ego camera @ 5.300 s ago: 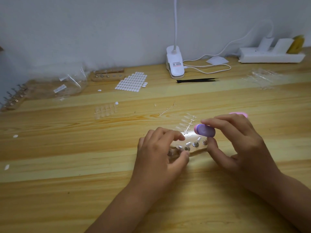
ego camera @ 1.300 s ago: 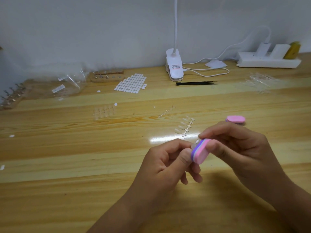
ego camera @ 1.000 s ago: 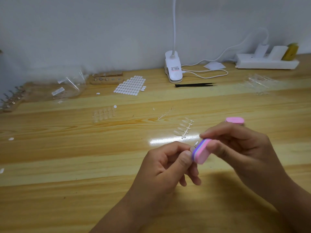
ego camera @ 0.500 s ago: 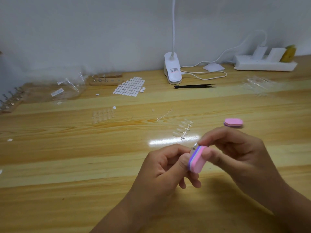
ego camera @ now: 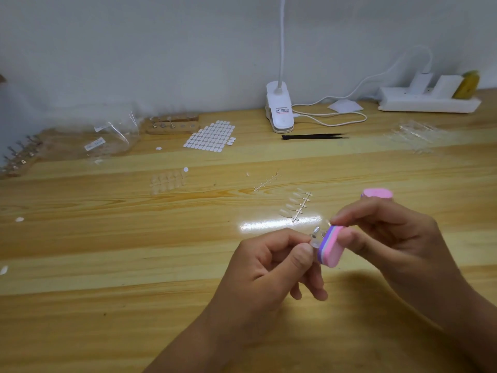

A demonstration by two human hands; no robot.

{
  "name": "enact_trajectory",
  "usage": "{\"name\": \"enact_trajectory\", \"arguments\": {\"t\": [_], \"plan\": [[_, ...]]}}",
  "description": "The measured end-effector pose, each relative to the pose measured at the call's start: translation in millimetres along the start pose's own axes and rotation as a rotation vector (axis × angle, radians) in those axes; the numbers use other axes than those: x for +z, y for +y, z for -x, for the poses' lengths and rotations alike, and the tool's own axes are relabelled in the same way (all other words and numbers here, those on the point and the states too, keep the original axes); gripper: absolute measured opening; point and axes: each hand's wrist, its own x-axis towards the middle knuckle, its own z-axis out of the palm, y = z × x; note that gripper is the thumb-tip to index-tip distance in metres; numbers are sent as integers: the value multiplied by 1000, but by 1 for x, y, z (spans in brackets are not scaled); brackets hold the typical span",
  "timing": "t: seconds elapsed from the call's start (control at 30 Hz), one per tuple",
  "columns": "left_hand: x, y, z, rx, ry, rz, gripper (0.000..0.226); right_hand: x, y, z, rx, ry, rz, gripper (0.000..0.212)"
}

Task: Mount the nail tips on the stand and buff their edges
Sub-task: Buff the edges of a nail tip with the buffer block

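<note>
My left hand [ego camera: 271, 267] pinches a small metal peg with a clear nail tip [ego camera: 315, 239] on its end, held above the table. My right hand [ego camera: 387, 238] grips a pink and purple buffer block [ego camera: 330, 249] between thumb and fingers, its purple face against the nail tip. A strip of clear nail tips on a sprue [ego camera: 295, 205] lies on the wooden table [ego camera: 107, 238] just beyond my hands. A second pink buffer [ego camera: 376, 193] lies behind my right hand. The wooden stand seen earlier is not visible.
At the back stand a white clip lamp [ego camera: 279, 109] with its cable, black tweezers [ego camera: 313, 136], a sheet of white adhesive tabs [ego camera: 211, 136], a wooden stand with pegs [ego camera: 172, 125], plastic bags [ego camera: 107, 138], a power strip [ego camera: 427, 102]. More clear tips [ego camera: 167, 181] lie mid-table.
Both hands lifted from the stand on the table, the left taking one peg with a tip up. Over the last second the buffer shifted slightly against the tip; the view drifted.
</note>
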Motion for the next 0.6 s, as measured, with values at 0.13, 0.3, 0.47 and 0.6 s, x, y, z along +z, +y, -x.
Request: {"name": "enact_trajectory", "arguments": {"t": [0.13, 0.3, 0.47, 0.6], "plan": [[-1, 1, 0, 9, 5, -13, 19, 6, 2, 2, -35, -58, 50, 20], [-2, 1, 1, 10, -9, -17, 19, 0, 3, 1, -45, 4, 62, 22], [-4, 3, 0, 20, -4, -11, 19, 2, 1, 0, -40, -28, 35, 18], [-1, 1, 1, -3, -29, -8, 19, 0, -2, 1, -40, 2, 3, 21]]}}
